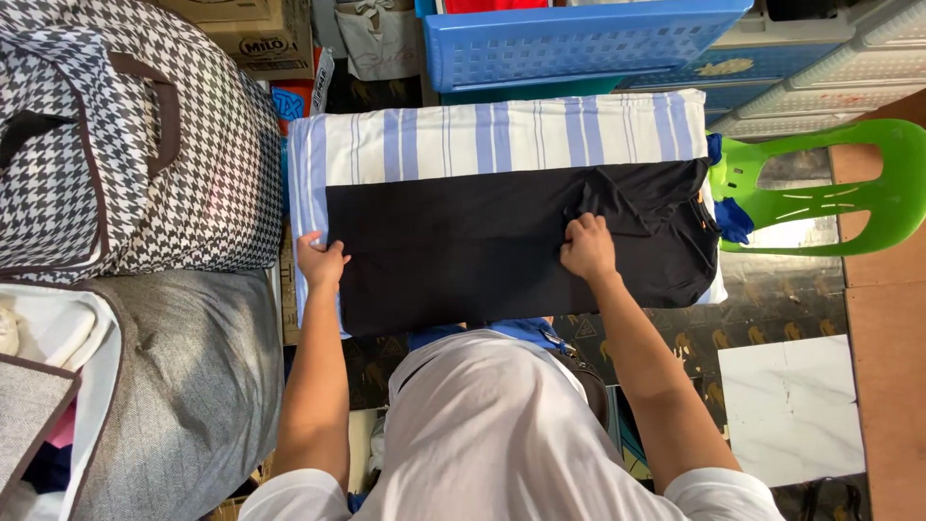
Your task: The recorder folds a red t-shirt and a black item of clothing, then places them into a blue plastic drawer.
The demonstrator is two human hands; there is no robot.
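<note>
White-shirted torso (502,434) nearest, 2 bare arms out. L to R: 1 houndstooth bag (125,135), 1 grey bag (183,386); left hand (320,261) flat on 1 black garment (482,246), at its left edge; right hand (588,246) pinching fabric mid-right. Garment spread on 1 striped cloth (502,135) over tabletop. 1 blue basket (579,39) behind, 1 green chair (830,188) far right.

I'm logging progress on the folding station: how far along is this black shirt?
Done: black shirt lies flat on the striped cloth, its sleeve already folded in. In hand: left hand pins the hem edge, right hand presses the sleeve fold. Left: it remains full length, unfolded across.
</note>
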